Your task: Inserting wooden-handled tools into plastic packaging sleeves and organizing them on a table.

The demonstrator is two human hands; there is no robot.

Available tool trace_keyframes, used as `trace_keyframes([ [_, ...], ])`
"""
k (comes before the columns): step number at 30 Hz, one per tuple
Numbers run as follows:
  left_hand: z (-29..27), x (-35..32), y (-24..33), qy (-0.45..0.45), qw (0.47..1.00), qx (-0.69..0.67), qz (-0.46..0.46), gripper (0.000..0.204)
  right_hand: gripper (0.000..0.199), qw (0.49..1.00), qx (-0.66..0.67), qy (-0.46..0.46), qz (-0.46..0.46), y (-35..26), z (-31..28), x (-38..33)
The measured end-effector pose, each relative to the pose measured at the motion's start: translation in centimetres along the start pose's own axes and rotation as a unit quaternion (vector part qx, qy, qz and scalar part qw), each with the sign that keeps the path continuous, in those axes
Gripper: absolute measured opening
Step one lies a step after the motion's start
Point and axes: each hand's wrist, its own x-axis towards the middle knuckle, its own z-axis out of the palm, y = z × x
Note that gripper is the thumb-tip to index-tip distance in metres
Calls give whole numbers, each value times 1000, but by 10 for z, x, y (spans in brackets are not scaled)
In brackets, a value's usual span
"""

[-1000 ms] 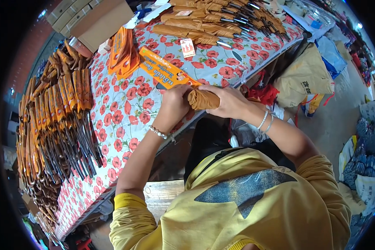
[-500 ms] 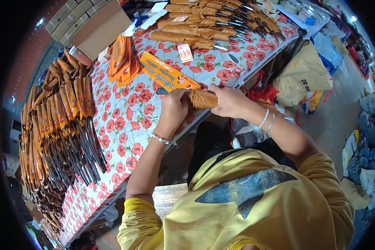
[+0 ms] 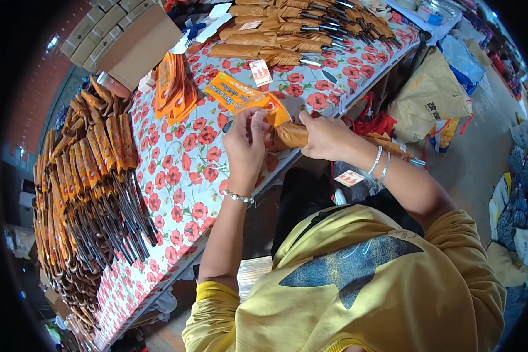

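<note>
"One brown umbrella (image 3: 291, 136): where is it, and who has it?"

"At the near edge of the flowered table (image 3: 182, 158), in the right hand (image 3: 328, 139), which is clamped around the rolled cloth. The left hand (image 3: 245, 138) is apart from the right one, just to its left, thumb and fingers by the near end of a flat orange sleeve (image 3: 234, 97). Whether they pinch the sleeve, I cannot tell."

"Which way does the umbrella lie?"

"Its long axis runs left to right, slanting nearer on the right. The bunched cloth end faces left, toward the sleeve; what looks like its metal end (image 3: 418, 162) shows to the right of the forearm (image 3: 358, 151)."

"How would it handle?"

"Light, I'd guess, with a stiff shaft inside soft cloth. The fabric looks smooth and could slip or unroll in a loose hold, so grip around the roll, where the shaft backs it. The sleeve seems thin and floppy; take it gently by its near rim."
</note>
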Motion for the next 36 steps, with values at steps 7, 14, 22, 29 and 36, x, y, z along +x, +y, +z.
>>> trace_keyframes([
  [7,-2,1,-15,51,990,98,-90,29,55,1000,17,7,5,-2,-4,1],
  [14,7,-2,-4,110,938,-253,-208,37,55,996,15,76,-42,3,-2,7],
  [22,10,-13,-19,16,876,-448,-177,42,43,989,119,30,-86,-8,-18,15],
  [29,22,-19,-2,22,826,-546,-141,45,34,857,448,-254,-27,-10,-32,21],
  [36,21,-17,5,28,844,-516,-145,39,30,926,350,-118,-77,-17,-34,26],
])
